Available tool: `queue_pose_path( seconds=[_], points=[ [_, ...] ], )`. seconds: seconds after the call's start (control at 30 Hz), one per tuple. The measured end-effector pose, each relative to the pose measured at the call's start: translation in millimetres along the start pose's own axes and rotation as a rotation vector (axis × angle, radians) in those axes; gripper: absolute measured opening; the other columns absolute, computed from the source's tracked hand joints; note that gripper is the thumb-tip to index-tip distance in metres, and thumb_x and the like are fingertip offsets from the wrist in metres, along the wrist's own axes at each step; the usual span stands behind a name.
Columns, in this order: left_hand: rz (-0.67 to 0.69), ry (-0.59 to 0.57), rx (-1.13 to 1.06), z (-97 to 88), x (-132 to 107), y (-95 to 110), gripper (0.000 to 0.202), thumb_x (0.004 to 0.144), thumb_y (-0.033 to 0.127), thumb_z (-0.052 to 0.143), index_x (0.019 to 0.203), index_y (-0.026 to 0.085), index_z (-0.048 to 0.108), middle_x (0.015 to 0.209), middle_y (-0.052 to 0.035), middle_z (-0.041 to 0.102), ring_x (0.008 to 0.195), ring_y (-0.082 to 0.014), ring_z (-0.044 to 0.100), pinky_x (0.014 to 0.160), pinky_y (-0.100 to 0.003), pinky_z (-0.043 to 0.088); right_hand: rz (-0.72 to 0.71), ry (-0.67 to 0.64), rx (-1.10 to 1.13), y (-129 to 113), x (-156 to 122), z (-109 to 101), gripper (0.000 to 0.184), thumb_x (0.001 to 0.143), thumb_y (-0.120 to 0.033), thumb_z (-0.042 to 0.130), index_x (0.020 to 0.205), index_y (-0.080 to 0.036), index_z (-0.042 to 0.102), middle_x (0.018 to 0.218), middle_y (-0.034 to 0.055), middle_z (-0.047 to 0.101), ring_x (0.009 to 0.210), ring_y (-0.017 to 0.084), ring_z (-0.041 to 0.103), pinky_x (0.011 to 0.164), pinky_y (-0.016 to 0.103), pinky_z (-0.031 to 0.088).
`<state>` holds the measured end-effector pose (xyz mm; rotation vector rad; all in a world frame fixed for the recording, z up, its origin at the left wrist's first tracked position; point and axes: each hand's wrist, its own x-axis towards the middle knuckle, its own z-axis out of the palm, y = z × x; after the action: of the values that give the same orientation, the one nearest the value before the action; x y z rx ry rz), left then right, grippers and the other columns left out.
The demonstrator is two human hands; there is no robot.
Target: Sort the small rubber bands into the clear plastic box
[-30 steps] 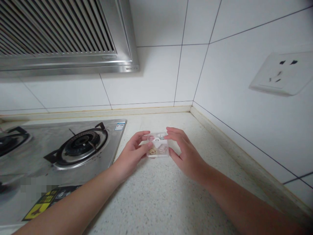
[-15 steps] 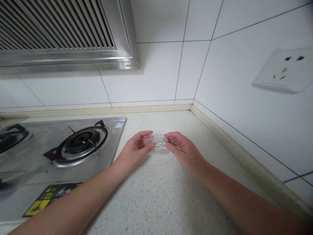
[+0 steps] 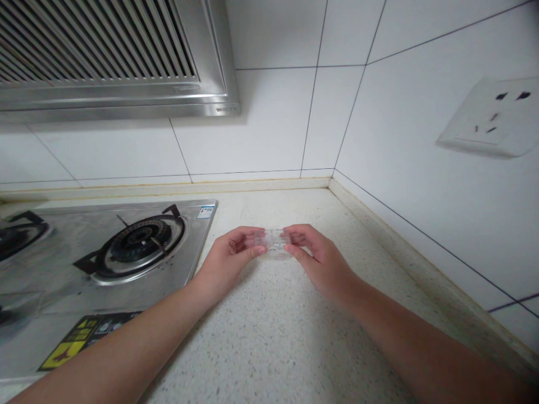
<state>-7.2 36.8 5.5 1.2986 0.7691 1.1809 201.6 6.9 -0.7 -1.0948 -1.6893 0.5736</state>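
Observation:
A small clear plastic box (image 3: 273,243) is held just above the speckled countertop (image 3: 269,336), seen nearly edge-on. My left hand (image 3: 229,260) pinches its left end between thumb and fingers. My right hand (image 3: 314,255) pinches its right end the same way. Its contents are too small to make out from this angle.
A steel gas hob (image 3: 105,258) with a black burner (image 3: 138,244) lies to the left of my hands. A range hood (image 3: 109,62) hangs above it. White tiled walls meet in the corner behind, and a wall socket (image 3: 492,118) sits on the right wall.
The box has been tilted from lid-up, with small rings visible inside, to nearly edge-on. Both hands have closed in on its ends and stayed in place.

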Motion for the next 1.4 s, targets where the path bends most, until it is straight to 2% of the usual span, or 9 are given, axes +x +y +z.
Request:
queue_pose_path(
  seconds=[0.2, 0.4, 0.53, 0.63, 0.9, 0.97, 1.07, 1.27, 1.4],
  points=[
    [-0.063, -0.013, 0.030, -0.3, -0.7, 2.6, 0.035, 0.068, 0.025, 0.088, 0.098, 0.014, 0.074, 0.089, -0.0065, 0.076, 0.082, -0.0166, 0.069, 0.086, -0.032, 0.053, 0.087, -0.029, 0.064, 1.4, 1.2, -0.9, 0.022, 0.092, -0.032, 0.064, 0.112, -0.024, 0.063, 0.106, 0.0055, 0.072, 0.096, 0.020, 0.069, 0.090, 0.042, 0.055],
    [-0.277, -0.010, 0.075, 3.0, -2.6, 4.8, 0.038, 0.072, 0.041, 0.085, 0.097, 0.013, 0.075, 0.089, -0.0074, 0.074, 0.073, -0.0148, 0.066, 0.073, -0.029, 0.052, 0.285, -0.158, 0.200, 6.5, -3.7, 4.4, 0.039, 0.098, -0.042, 0.052, 0.132, -0.023, 0.051, 0.101, 0.0063, 0.067, 0.082, 0.018, 0.067, 0.072, 0.036, 0.057],
    [-0.275, -0.051, 0.055, 1.2, -2.2, 2.4, 0.036, 0.077, 0.045, 0.081, 0.089, 0.012, 0.075, 0.079, -0.0050, 0.069, 0.067, -0.0113, 0.060, 0.065, -0.024, 0.048, -0.042, -0.198, -0.059, 3.6, -7.4, 2.3, 0.069, 0.086, -0.035, 0.071, 0.146, -0.027, 0.038, 0.139, 0.0141, 0.050, 0.115, 0.025, 0.059, 0.089, 0.043, 0.056],
    [-0.293, -0.083, 0.061, -0.7, -2.0, -0.1, 0.037, 0.075, 0.045, 0.082, 0.090, 0.012, 0.074, 0.075, -0.0030, 0.066, 0.065, -0.0103, 0.058, 0.063, -0.023, 0.047, -0.274, -0.248, -0.206, 2.4, -6.3, -0.9, 0.075, 0.079, -0.032, 0.080, 0.143, -0.028, 0.042, 0.137, 0.0124, 0.050, 0.129, 0.028, 0.050, 0.106, 0.051, 0.046],
    [-0.287, -0.210, 0.054, -0.3, -1.4, -6.6, 0.035, 0.079, 0.043, 0.080, 0.099, 0.014, 0.074, 0.087, -0.0052, 0.071, 0.077, -0.0130, 0.064, 0.075, -0.026, 0.054, -0.339, -0.293, -0.349, 3.3, -3.2, -10.6, 0.081, 0.072, -0.033, 0.085, 0.141, -0.024, 0.045, 0.133, 0.0125, 0.054, 0.122, 0.028, 0.054, 0.105, 0.048, 0.045],
    [-0.304, -0.235, 0.057, 0.4, -0.7, -9.4, 0.037, 0.079, 0.042, 0.081, 0.103, 0.014, 0.074, 0.094, -0.0075, 0.073, 0.081, -0.0146, 0.068, 0.080, -0.029, 0.056, -0.319, -0.267, -0.436, 7.1, -1.4, -18.8, 0.088, 0.069, -0.032, 0.086, 0.145, -0.023, 0.042, 0.134, 0.0128, 0.055, 0.120, 0.029, 0.054, 0.104, 0.049, 0.045],
    [-0.304, -0.208, 0.105, 0.8, 0.0, -12.4, 0.041, 0.079, 0.041, 0.080, 0.109, 0.014, 0.073, 0.098, -0.0090, 0.074, 0.080, -0.0154, 0.070, 0.079, -0.030, 0.058, -0.236, -0.206, -0.606, 21.3, 5.4, -37.8, 0.080, 0.067, -0.039, 0.085, 0.137, -0.020, 0.051, 0.127, 0.0127, 0.060, 0.115, 0.032, 0.055, 0.101, 0.050, 0.045],
    [-0.159, -0.198, 0.257, -0.7, 0.1, -11.0, 0.041, 0.088, 0.048, 0.069, 0.110, 0.014, 0.071, 0.100, -0.0112, 0.073, 0.077, -0.0167, 0.071, 0.073, -0.032, 0.059, 0.067, 0.115, -0.856, 63.8, 17.5, -82.3, 0.079, 0.070, -0.050, 0.079, 0.134, -0.011, 0.056, 0.129, 0.0194, 0.061, 0.119, 0.036, 0.055, 0.106, 0.050, 0.041],
    [-0.107, -0.210, 0.287, -0.6, -1.3, -10.3, 0.035, 0.089, 0.043, 0.067, 0.107, 0.014, 0.072, 0.095, -0.0103, 0.072, 0.074, -0.0159, 0.069, 0.068, -0.030, 0.058, 0.215, 0.090, -0.947, 78.8, 13.6, -100.4, 0.077, 0.073, -0.051, 0.073, 0.136, -0.010, 0.055, 0.133, 0.0214, 0.059, 0.123, 0.036, 0.055, 0.107, 0.047, 0.042]
  ],
)
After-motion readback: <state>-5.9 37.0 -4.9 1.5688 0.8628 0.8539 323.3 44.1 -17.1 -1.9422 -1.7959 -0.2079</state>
